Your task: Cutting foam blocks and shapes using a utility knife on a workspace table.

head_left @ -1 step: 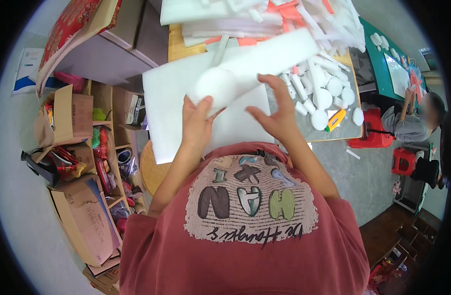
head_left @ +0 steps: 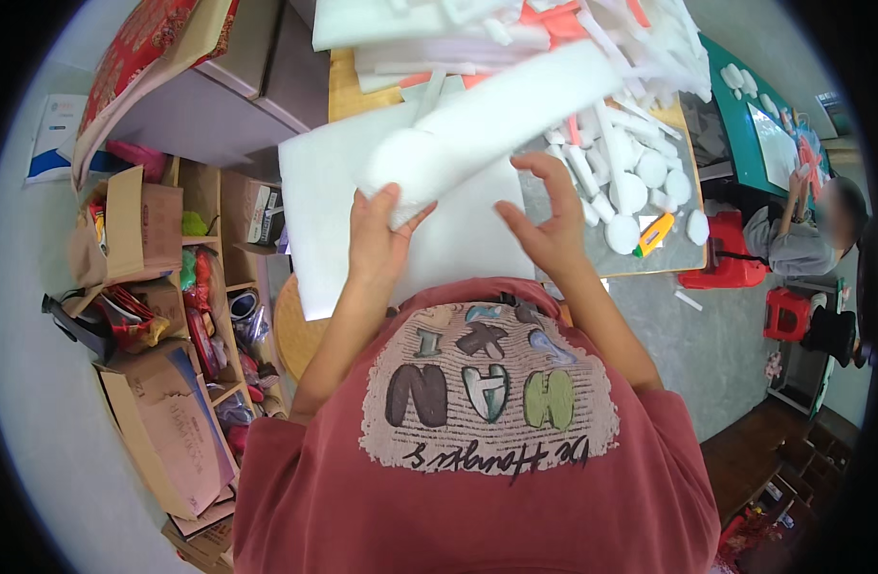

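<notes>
My left hand (head_left: 379,230) grips the near end of a long white foam strip (head_left: 515,100), thumb on top. At that end the foam looks rounded, like a disc (head_left: 405,165); whether it is a separate piece I cannot tell. The strip slants up to the right, its far end raised over the table. Underneath lies a wide white foam sheet (head_left: 324,220), flat on the table. My right hand (head_left: 552,220) hovers by the sheet's right edge, thumb and fingers curved apart with nothing between them.
Right of the sheet lie several foam discs and rods (head_left: 630,191) and a yellow utility knife (head_left: 655,233). White and pink foam scraps (head_left: 649,48) pile up at the back. Shelves with cardboard boxes (head_left: 171,421) stand left. Another person (head_left: 793,234) sits far right beside a red stool (head_left: 721,256).
The foam strip and my left hand have shifted slightly to the left, and the strip has tilted. My right hand has moved a little right and down, still apart from the strip.
</notes>
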{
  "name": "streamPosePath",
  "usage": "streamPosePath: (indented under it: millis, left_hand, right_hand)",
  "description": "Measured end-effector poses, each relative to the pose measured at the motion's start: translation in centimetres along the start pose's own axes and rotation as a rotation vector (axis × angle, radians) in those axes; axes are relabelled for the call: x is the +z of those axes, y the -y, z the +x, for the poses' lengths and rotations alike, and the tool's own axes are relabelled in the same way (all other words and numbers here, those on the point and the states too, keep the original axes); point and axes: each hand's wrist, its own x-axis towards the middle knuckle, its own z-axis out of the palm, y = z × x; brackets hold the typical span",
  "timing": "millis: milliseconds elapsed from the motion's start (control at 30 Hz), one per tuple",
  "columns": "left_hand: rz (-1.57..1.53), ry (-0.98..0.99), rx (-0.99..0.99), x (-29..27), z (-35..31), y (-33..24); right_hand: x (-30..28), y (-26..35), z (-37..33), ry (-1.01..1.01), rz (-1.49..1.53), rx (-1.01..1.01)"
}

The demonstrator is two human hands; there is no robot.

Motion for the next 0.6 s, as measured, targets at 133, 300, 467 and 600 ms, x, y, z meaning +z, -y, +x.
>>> streamPosePath:
  millis: [133,300,467,600]
  left_hand:
    - [-0.324,-0.169,-0.207,-2.0,1.6,-0.3]
    - [-0.318,-0.112,-0.326,-3.0,2.1,3.0]
    - [-0.141,-0.115,-0.431,-4.6,3.1,9.5]
    - [-0.149,-0.192,-0.484,-4.7,4.2,11.1]
  right_hand:
    - [0.0,-2.1,-2.4,0.051,0.216,0.405]
    - [-0.1,-4.8,-6.3,0.029,0.161,0.464]
    - [-3.5,-12.0,-11.9,-0.212,0.07,0.741]
    - [-4.4,-13.8,-13.3,-0.282,0.014,0.741]
